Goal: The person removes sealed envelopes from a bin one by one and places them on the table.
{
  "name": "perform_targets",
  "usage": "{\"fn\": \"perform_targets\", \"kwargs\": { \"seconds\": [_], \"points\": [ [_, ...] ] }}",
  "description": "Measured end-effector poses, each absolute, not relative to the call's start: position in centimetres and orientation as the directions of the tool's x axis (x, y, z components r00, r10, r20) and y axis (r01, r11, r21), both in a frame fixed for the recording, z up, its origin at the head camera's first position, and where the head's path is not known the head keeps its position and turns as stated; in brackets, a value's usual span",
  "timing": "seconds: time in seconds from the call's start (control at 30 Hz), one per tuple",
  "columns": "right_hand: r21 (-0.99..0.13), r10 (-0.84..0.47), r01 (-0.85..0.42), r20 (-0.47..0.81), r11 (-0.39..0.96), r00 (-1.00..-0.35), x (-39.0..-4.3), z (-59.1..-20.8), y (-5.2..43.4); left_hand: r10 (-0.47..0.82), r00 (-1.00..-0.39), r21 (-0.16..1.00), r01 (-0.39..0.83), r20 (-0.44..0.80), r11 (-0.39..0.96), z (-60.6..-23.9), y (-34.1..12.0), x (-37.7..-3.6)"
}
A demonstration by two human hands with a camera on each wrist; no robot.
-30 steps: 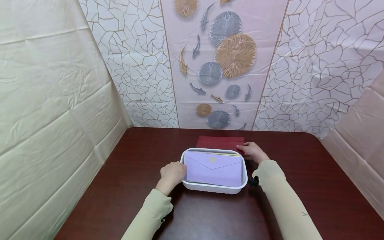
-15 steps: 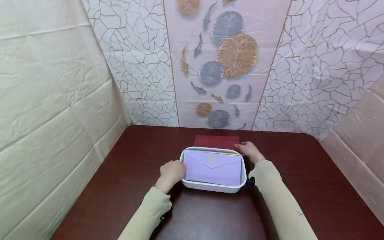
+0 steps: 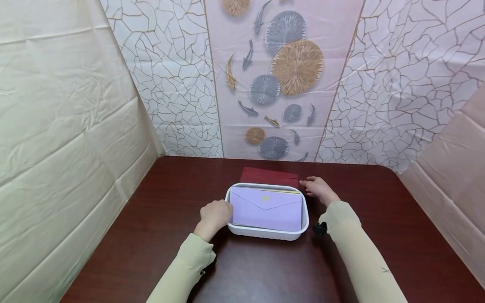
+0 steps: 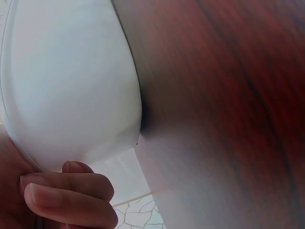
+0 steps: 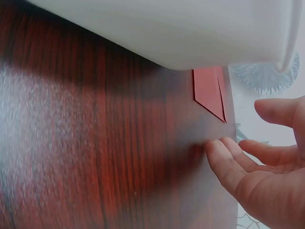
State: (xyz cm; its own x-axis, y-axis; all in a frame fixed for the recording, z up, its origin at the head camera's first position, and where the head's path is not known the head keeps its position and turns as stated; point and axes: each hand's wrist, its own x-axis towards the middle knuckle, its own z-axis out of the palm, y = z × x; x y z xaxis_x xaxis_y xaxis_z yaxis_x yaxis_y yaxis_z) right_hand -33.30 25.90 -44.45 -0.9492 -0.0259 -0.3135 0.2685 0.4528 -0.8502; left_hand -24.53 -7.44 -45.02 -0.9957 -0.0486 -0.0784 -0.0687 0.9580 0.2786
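Note:
A white plastic tray (image 3: 265,235) stands at the middle of the table, with a lilac envelope (image 3: 266,212) uppermost inside. Yellow edges show behind that envelope. My left hand (image 3: 216,214) grips the tray's left rim; in the left wrist view the fingers (image 4: 71,202) curl under it. Behind the tray lies a red envelope (image 3: 270,176), slightly askew, its near part hidden by the tray. My right hand (image 3: 318,188) is just right of the red envelope. In the right wrist view a gap shows between its parted fingertips (image 5: 217,150) and the envelope's corner.
The dark red-brown table (image 3: 379,219) reaches back to a patterned wall hanging (image 3: 273,84). Pale cloth (image 3: 75,139) hangs along the left side and more along the right. A small black object (image 3: 320,228) shows under the right wrist.
The red envelope has shifted left and turned a little behind the tray. My right hand has come away from its right end. My left hand stays on the tray's rim.

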Motion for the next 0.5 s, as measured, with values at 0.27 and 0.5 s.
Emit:
{"fn": "perform_targets", "kwargs": {
  "seconds": [0.27,0.5],
  "points": [
    [-0.843,-0.055,0.193,-0.254,0.503,-0.966,-32.8,-43.5,25.7,-0.047,-0.996,0.284,-0.069,-0.081,0.956,-45.0,-7.4,-24.5],
    [-0.769,-0.094,0.029,-0.115,0.638,-0.989,-32.3,-42.4,24.2,-0.049,-0.996,0.3,-0.07,-0.079,0.951,-44.7,-7.3,-24.2]
  ]
}}
